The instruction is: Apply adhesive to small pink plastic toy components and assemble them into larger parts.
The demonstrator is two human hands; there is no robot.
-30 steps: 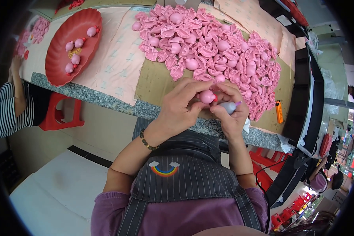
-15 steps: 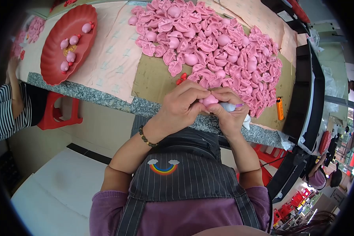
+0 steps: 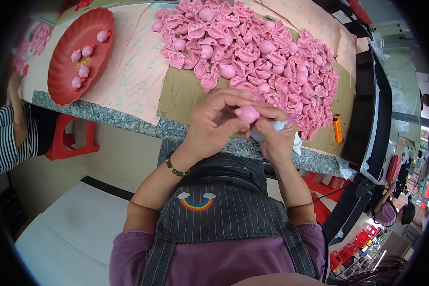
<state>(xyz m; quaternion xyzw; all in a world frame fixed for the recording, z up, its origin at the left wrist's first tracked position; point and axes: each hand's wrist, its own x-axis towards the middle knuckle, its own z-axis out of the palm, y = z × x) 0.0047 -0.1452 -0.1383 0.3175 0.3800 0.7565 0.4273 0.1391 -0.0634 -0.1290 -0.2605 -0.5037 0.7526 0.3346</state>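
Above the counter's front edge, my left hand closes its fingers and thumb round a small pink rounded plastic piece. A bit of red shows at the piece's left side. My right hand grips a small whitish squeeze bottle with a purple tip, which points to the right. Its fingertips also reach the pink piece. Just beyond both hands lies a large heap of pink moulded plastic pieces, some dome-shaped and some with pointed, wavy edges.
At the left, a red scalloped tray holds several pink pieces with red parts. An orange lighter lies right of the heap, near a black box-like frame. A person's striped sleeve and a red stool are at far left.
The pink piece has turned and shifted slightly left in my fingers, baring a red bit. My left fingers have opened wider round it. Small red parts beside the heap are no longer visible.
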